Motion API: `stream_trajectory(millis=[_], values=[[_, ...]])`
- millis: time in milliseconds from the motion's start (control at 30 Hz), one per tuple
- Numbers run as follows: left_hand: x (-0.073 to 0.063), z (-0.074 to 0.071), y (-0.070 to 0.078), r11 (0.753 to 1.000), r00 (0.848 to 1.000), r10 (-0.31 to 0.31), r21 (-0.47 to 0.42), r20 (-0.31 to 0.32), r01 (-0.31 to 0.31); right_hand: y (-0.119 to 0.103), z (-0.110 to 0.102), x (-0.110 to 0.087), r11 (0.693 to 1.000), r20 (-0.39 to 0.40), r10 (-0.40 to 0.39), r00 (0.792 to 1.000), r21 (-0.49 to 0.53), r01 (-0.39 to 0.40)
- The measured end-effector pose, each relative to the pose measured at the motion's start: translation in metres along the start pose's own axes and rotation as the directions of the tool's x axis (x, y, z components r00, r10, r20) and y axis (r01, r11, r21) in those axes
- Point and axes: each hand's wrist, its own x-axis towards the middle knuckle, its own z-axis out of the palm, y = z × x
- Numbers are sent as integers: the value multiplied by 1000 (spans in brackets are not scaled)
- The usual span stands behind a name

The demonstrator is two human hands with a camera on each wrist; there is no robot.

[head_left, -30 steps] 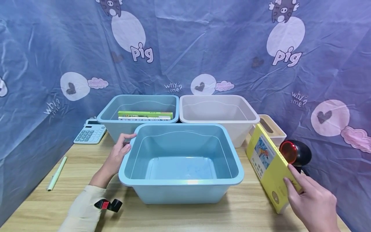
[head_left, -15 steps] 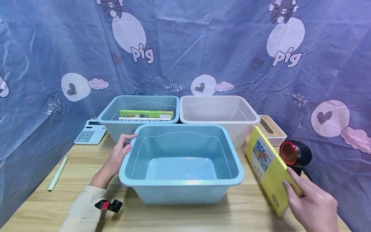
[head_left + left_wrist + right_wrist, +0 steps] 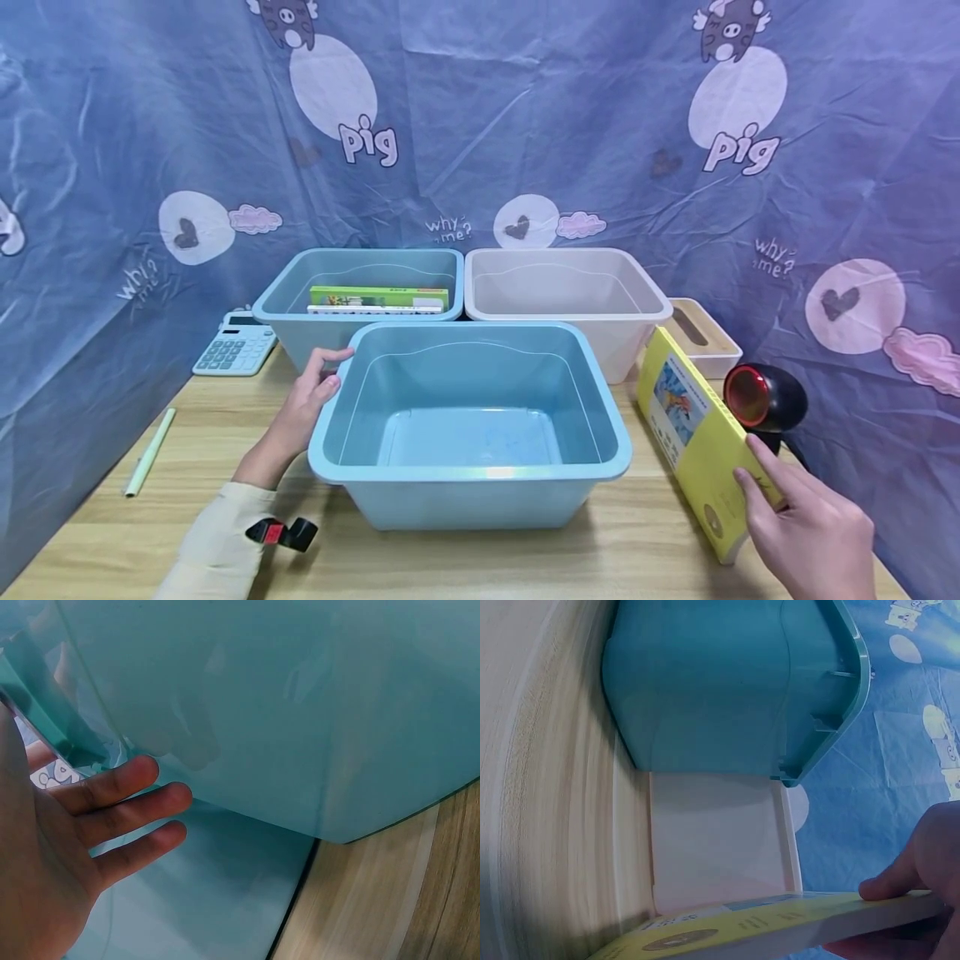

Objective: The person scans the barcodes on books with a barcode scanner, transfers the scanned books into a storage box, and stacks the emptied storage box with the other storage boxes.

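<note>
The blue plastic bin (image 3: 468, 500) stands in front, its inside bare. My left hand (image 3: 300, 408) touches the left rim, with the index finger along its far corner and the thumb lower down. In the left wrist view the other fingers (image 3: 139, 814) reach out fairly straight below the rim. My right hand (image 3: 813, 517) pinches a yellow book (image 3: 708, 450) at its near upper corner, thumb on the cover that faces the bin. That book stands on its long edge, leaning a little, right of the bin. Its pale page edge (image 3: 810, 934) shows in the right wrist view.
Behind stand a second blue bin (image 3: 300, 337) with a green book (image 3: 390, 297) and a white one inside, and a pale grey bin (image 3: 618, 346). A tissue box (image 3: 720, 365) and black round device (image 3: 783, 400) stand right. Calculator (image 3: 236, 346) and green pen (image 3: 150, 454) lie left.
The near end of the yellow book has shifted slightly toward me with the right hand. The left hand has stayed at the bin's rim.
</note>
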Motion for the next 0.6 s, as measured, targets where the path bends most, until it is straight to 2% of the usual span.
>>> stream_trajectory(millis=[167,300,433,600], values=[[0,0,-1,1000,1000,3,-4,4,-3,3,-1,-1,998,-74,56,996,12,-56],[0,0,-2,1000,1000,9,1,-3,-9,4,-3,3,996,-77,88,993,7,-88],[0,0,-2,1000,1000,9,6,-6,-9,5,-2,5,995,-104,94,990,42,-90],[1,0,-3,1000,1000,17,8,-2,-17,2,-3,13,992,-169,72,983,117,-53]])
